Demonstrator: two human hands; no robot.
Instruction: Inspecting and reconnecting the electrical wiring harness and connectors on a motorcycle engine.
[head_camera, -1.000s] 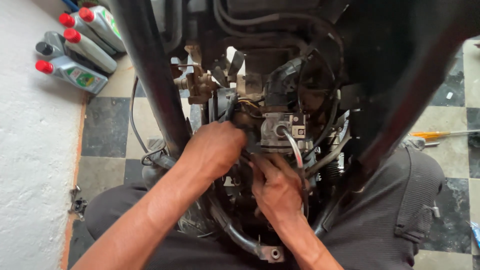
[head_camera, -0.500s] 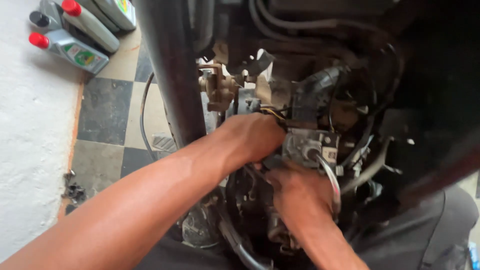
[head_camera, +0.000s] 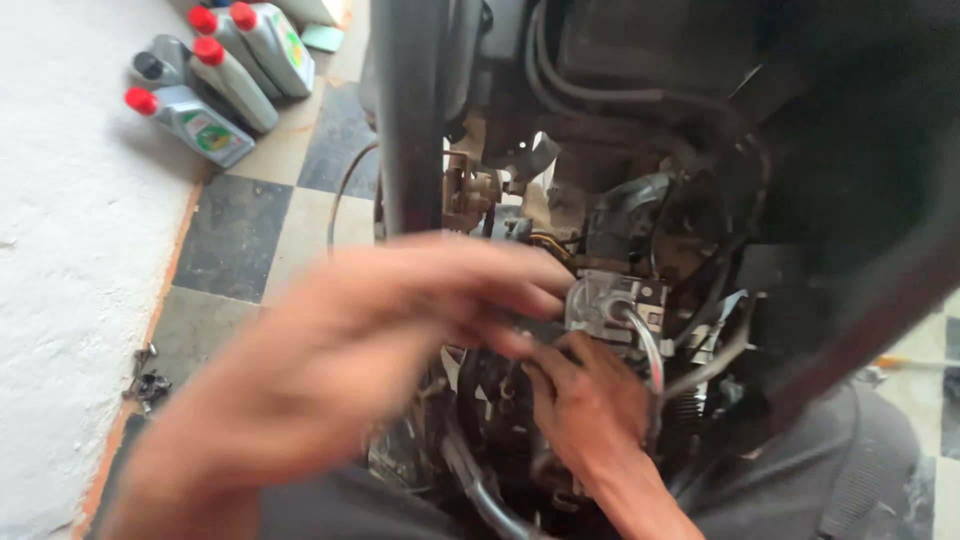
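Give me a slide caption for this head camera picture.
Two bare hands, left hand blurred, right hand touching a grey metal engine part, beside a dark frame tube.

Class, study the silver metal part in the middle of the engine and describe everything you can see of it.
The silver metal part, seemingly a carburetor, is a blocky cast piece with a dull grey sheen, sitting among black hoses and wires beneath the dark frame. A pale hose curves down from its front. The right hand reaches up beneath it, fingertips touching its lower edge. The blurred left hand extends toward its left side; contact cannot be told.

Checkered dark-and-pale tile floor (head_camera: 235, 235), rough white wall (head_camera: 70, 250) at left, grey red-capped bottles (head_camera: 215, 70) on floor, daylight
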